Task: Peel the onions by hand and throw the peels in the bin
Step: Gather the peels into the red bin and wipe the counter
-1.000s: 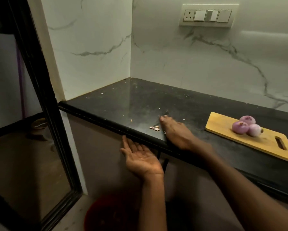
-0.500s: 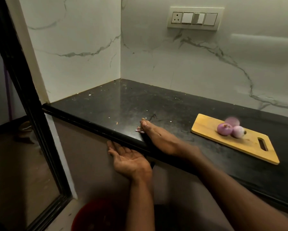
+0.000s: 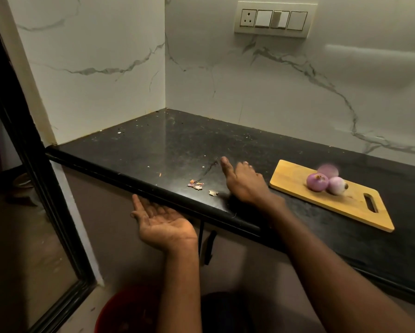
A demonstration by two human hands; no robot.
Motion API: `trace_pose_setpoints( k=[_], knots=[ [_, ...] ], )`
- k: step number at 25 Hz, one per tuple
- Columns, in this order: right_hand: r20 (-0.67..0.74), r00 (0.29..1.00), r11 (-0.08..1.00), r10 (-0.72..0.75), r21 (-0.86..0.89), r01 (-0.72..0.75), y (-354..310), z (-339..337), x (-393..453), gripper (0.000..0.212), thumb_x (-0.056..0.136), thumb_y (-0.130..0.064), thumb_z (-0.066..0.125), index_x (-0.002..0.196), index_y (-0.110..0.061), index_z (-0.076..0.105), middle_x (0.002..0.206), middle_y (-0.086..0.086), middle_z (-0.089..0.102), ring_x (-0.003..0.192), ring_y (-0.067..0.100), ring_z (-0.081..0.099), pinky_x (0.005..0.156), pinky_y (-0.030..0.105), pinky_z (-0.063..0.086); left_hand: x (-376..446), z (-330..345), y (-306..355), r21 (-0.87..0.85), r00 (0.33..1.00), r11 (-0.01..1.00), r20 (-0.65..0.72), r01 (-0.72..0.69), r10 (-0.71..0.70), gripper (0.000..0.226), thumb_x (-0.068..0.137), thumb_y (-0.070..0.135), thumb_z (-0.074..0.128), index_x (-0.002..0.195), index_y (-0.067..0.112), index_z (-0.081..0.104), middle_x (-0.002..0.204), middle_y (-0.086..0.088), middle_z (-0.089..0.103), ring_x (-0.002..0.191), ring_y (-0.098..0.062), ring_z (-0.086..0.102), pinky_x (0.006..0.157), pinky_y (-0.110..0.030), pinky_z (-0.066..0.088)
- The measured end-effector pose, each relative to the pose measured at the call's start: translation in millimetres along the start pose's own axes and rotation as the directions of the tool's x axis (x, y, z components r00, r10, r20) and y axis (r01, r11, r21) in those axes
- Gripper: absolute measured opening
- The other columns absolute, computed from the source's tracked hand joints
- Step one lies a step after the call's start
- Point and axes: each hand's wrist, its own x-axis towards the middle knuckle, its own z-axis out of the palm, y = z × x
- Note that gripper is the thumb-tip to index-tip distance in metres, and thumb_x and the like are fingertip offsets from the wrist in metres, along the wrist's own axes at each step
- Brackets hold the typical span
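Three peeled onions (image 3: 326, 180) sit bunched together on the wooden cutting board (image 3: 295, 179), near its middle, on the side away from the handle slot. All three are purple and glossy; the front right one is paler, almost white, with a dark root end facing the slot, and the rear one is blurred, so its shape is hard to judge. Left of the board, on the black counter close to its front edge, lies a small scatter of peel scraps (image 3: 196, 184), pinkish and tan, with one curled brown flake (image 3: 213, 193) just beside them. Well below the board, down on the floor, stands a red bin (image 3: 119, 316), dim inside; it may hold peels.
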Motion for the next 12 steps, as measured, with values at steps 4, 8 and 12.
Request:
trace_pose_setpoints(
  k=[4,8,12],
  knots=[
    [0.189,0.961,0.974,-0.203,0.140,0.178,-12.2,5.5,-27.4,0.081,0.103,-0.068,0.012,0.154,-0.011,0.041,0.162,0.011,0.040,0.150,0.028,0.037,0.118,0.035,0.028,-1.7,2.8,0.4,0.000,1.000,1.000,0.003,0.022,-0.022,0.045,0.112,0.038,0.030,0.143,0.020,0.058,0.141,0.003,0.064,0.130,-0.011,0.060,0.111,-0.026,0.046],
    [0.028,0.999,0.999,-0.031,-0.033,0.032,1.5,-3.3,-10.1,0.094,0.098,-0.074,0.005,0.157,-0.007,0.034,0.170,0.015,0.023,0.157,0.029,0.023,0.126,0.047,0.018,-1.8,0.0,6.7,0.017,0.999,0.999,0.004,0.033,-0.033,0.047,0.111,0.037,0.031,0.145,0.019,0.057,0.143,0.001,0.063,0.132,-0.013,0.058,0.108,-0.025,0.046],
    [0.160,0.950,0.957,-0.269,0.159,0.244,-45.8,24.4,-29.1,0.080,0.105,-0.064,0.009,0.159,-0.011,0.033,0.169,0.013,0.027,0.157,0.023,0.023,0.128,0.044,0.016,9.3,-3.4,9.7,0.014,0.997,0.998,0.043,-0.063,0.062,0.049,0.112,0.037,0.028,0.149,0.016,0.052,0.151,0.000,0.056,0.138,-0.011,0.053,0.104,-0.021,0.046]
  ],
)
